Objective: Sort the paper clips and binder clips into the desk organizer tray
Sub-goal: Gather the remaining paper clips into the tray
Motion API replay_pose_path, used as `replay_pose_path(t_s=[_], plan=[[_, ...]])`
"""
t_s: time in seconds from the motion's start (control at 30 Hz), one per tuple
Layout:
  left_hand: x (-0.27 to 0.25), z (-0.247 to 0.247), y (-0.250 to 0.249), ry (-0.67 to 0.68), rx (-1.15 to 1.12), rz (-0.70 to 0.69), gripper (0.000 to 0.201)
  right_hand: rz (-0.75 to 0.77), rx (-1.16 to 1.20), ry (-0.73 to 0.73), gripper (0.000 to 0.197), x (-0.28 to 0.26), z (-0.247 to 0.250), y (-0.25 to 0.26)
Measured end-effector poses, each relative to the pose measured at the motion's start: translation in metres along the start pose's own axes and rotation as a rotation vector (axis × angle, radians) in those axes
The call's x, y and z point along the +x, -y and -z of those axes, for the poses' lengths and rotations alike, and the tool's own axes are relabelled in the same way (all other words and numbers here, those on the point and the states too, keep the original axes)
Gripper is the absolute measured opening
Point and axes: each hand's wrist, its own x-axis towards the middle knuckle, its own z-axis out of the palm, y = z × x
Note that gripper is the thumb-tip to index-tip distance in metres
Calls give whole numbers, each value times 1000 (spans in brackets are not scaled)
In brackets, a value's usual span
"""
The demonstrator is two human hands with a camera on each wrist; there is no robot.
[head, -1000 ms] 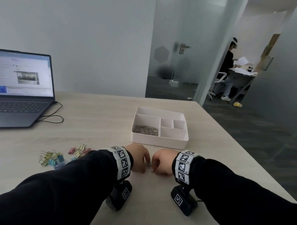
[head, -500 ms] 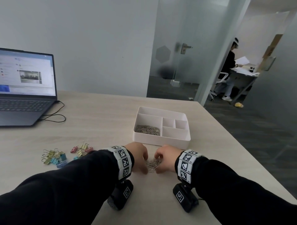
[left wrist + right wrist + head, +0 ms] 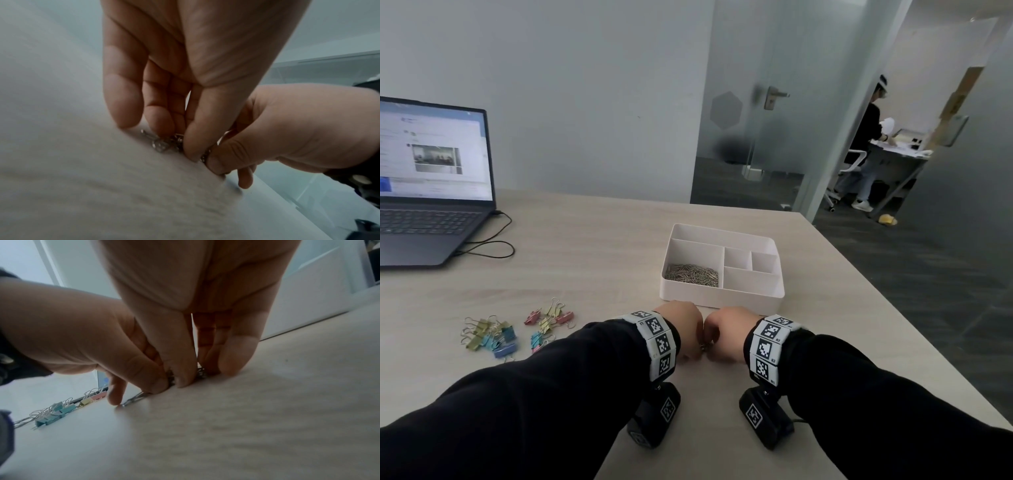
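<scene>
A white organizer tray (image 3: 722,302) stands mid-table, with a heap of silver paper clips (image 3: 692,274) in its large left compartment. Just in front of it my left hand (image 3: 684,329) and right hand (image 3: 726,334) meet knuckle to knuckle over a small bunch of loose paper clips (image 3: 703,346) on the table. In the left wrist view my left fingers and thumb curl down around the clips (image 3: 162,143). The right wrist view shows my right thumb and fingers pinching the clips (image 3: 200,373) too. Most of the bunch is hidden under the fingers. Pastel binder clips (image 3: 493,337) lie to the left.
An open laptop (image 3: 431,192) with its cable (image 3: 493,246) sits at the far left of the table. A second group of binder clips (image 3: 548,318) lies nearer my left arm. The table's right edge runs diagonally past the tray. A person stands at a desk beyond the glass door.
Half a second ago the hands were slightly apart with the clip bunch showing between them; now they have closed together over it, covering it.
</scene>
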Motion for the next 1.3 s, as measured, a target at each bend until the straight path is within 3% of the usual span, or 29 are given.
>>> replay_pose_path(t_s=[0.27, 0.43, 0.7, 0.8, 1.0, 1.1, 1.3], plan=[[5, -2, 3, 30, -95, -5, 13, -27, 66, 60, 12, 2, 1, 0], [7, -4, 13, 35, -220, -11, 22, -44, 148, 75, 14, 5, 1, -3], [16, -7, 41, 52, -558, -2, 4, -68, 422, 54, 14, 13, -4, -20], [19, 2, 54, -11, -734, 7, 5, -66, 642, 18, 15, 14, 6, -25], [36, 46, 69, -299, -939, 45, 8, -53, 832, -236, 9, 36, 49, -29], [46, 65, 65, -409, -926, 86, 9, -98, 808, -366, 6, 56, 65, -24], [50, 65, 54, -405, -743, 117, 20, -144, 739, -363, 11, 66, 66, -20]])
